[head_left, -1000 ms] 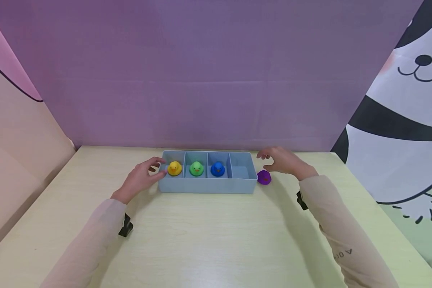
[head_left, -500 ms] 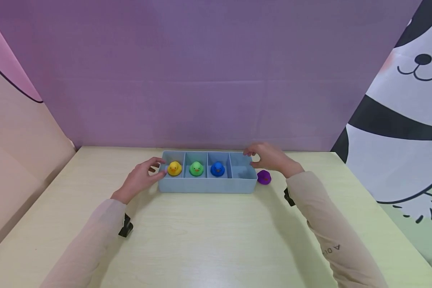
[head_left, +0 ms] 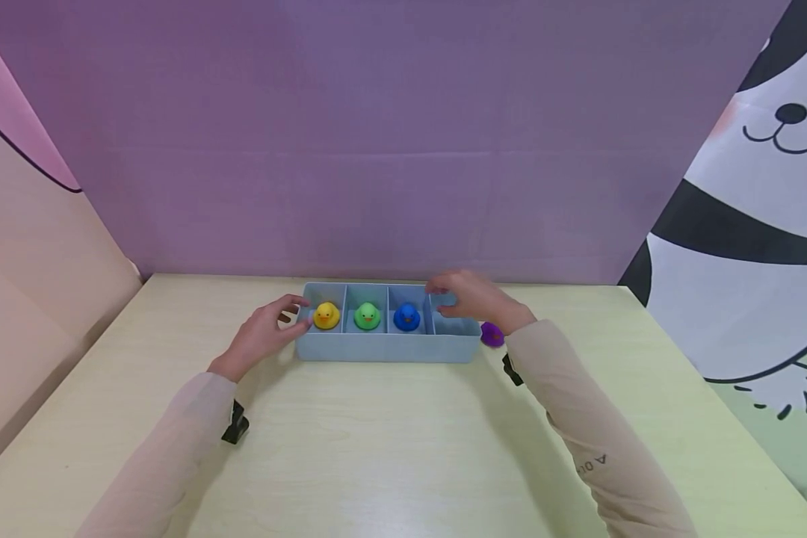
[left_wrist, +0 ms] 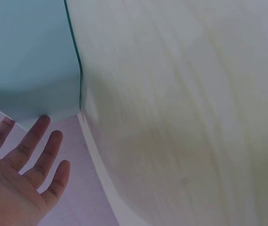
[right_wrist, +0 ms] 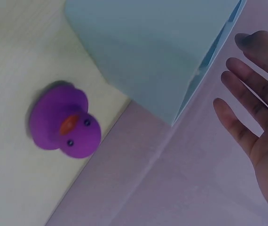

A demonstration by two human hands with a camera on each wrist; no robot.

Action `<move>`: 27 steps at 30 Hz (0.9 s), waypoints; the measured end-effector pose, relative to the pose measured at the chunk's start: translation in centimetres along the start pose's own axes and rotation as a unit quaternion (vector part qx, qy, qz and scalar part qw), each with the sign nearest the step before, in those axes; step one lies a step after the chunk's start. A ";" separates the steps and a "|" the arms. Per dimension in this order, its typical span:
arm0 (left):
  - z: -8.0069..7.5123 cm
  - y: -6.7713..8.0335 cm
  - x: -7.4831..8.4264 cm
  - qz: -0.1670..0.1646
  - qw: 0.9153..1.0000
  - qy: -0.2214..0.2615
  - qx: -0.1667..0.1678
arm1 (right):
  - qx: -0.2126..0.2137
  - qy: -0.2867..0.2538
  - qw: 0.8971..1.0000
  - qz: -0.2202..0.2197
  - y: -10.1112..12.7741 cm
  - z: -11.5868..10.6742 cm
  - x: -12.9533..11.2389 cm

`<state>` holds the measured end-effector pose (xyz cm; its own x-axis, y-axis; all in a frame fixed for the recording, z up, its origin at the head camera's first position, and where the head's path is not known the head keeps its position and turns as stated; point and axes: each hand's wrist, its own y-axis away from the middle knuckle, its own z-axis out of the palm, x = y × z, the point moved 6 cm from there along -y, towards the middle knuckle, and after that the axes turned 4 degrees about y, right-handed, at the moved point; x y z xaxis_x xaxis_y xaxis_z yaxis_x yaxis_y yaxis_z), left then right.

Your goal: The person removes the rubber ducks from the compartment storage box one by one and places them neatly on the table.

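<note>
A light blue tray [head_left: 386, 349] with four compartments sits at the table's far middle. Its three left compartments hold a yellow duck [head_left: 326, 315], a green duck [head_left: 367, 315] and a blue duck [head_left: 406, 316]; the rightmost holds no duck. My left hand [head_left: 269, 325] rests against the tray's left end, its fingers [left_wrist: 35, 155] straight beside the tray [left_wrist: 30, 61]. My right hand [head_left: 464, 295] hovers over the rightmost compartment with straight fingers [right_wrist: 247, 103], holding nothing. A purple duck [head_left: 491, 335] [right_wrist: 66, 125] stands on the table just right of the tray [right_wrist: 148, 52], partly hidden by my right wrist.
The pale wooden table [head_left: 390, 441] stretches bare in front of the tray. A purple backdrop [head_left: 376, 149] stands right behind it, a pink panel [head_left: 27, 239] on the left and a panda-print cloth [head_left: 746, 224] on the right.
My right hand has moved left, from above the purple duck to over the tray's rightmost compartment. The left hand, the tray and the ducks have stayed put.
</note>
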<state>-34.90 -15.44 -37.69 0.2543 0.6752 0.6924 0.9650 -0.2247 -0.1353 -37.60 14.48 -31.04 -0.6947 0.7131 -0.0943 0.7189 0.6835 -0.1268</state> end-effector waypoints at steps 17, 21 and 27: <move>0.0 0.0 0.0 -0.002 1.000 0.000 0.002 | -0.032 -0.011 0.999 0.016 -2.5 1.6 -1.3; 0.0 0.0 0.0 -0.002 1.000 0.000 0.003 | -0.027 -0.011 1.000 0.009 -2.9 2.1 -1.2; 0.0 0.0 0.1 -0.004 1.000 0.000 0.001 | -0.036 -0.013 0.999 0.027 -3.0 3.1 -1.0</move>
<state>-34.90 -15.38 -37.67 0.2465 0.6763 0.6941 0.9671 -0.2176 -0.1315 -39.18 11.24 -33.66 -0.6551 0.7450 -0.1257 0.7541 0.6549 -0.0490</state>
